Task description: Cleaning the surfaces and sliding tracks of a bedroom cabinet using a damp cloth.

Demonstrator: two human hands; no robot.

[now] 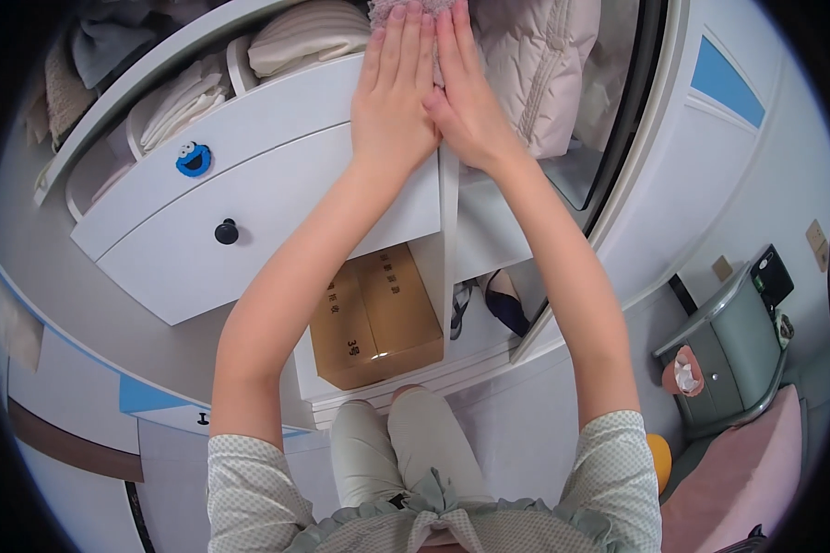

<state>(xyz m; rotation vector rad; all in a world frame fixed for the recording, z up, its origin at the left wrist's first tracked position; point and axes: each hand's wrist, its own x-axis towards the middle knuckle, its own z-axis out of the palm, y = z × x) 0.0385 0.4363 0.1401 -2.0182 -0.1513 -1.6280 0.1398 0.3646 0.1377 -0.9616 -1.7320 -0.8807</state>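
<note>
At the top edge, a pink fleece cloth [415, 5] shows past my fingertips and between my hands; the rest of it is hidden or out of frame. My left hand [395, 97] and my right hand [472, 110] hold it pressed together, side by side, with fingers straight. My right thumb lies against the left hand. Below them is the upper white drawer [283, 110], pulled out, with folded cream clothes [187, 100] and a striped cream garment [311, 34] between its dividers. A blue cartoon-face knob [194, 160] sits on its front.
A pale pink quilted jacket [550, 76] hangs at the right. Under the drawers, with their black knob [227, 231], a cardboard box [380, 318] fills a shelf. A dark shoe [505, 304] lies beside it. Farther right stand a grey-green cabinet [733, 345] and a pink bin [683, 373].
</note>
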